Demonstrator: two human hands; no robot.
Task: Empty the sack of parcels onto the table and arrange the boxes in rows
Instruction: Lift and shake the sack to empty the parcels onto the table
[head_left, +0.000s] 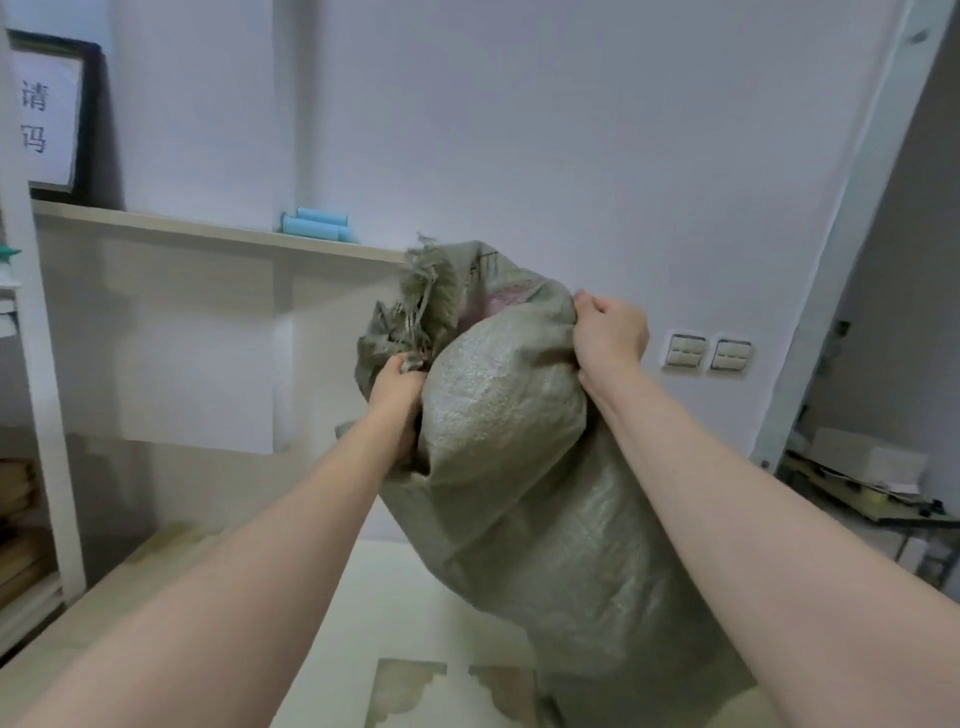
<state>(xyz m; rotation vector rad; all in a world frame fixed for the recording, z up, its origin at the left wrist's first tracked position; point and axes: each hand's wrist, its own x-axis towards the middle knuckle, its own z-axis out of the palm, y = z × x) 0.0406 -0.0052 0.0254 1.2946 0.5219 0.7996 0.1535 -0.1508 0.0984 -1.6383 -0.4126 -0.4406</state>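
Item 1, sack (519, 441): grey-green woven fabric, bulging, standing tilted over the pale surface (395, 597), upper end leaning away toward the wall, lower end reaching the surface at the near right. Frayed threads are hanging from the bunched upper edge. A pinkish patch is showing in a fold near the top; what it is cannot be told. The contents are staying hidden inside the weave.

Item 2, left hand (397, 384): fingers curled tight, gripping a gathered fold of the sack just under the frayed edge, forearm stretching in from the lower left.

Item 3, right hand (608, 332): fingers curled, pinching and gripping the sack's upper right corner, sitting higher than the left hand, forearm stretching in from the lower right.

Item 4, surface: light-coloured, carrying two worn brownish patches (410, 686) at the near edge, just beside the base of the sack.

Item 5, shelf (208, 231): pale board running along the wall behind the sack, carrying two light blue rolls (317, 226) lying side by side.

Item 6, sign (49, 109): dark-framed white sheet with printed characters, leaning at the far left above the shelf.

Item 7, switches (709, 353): two white wall plates sitting side by side, right of the right hand.

Item 8, side table (857, 483): standing at the far right through a doorway, carrying a pale box and loose papers
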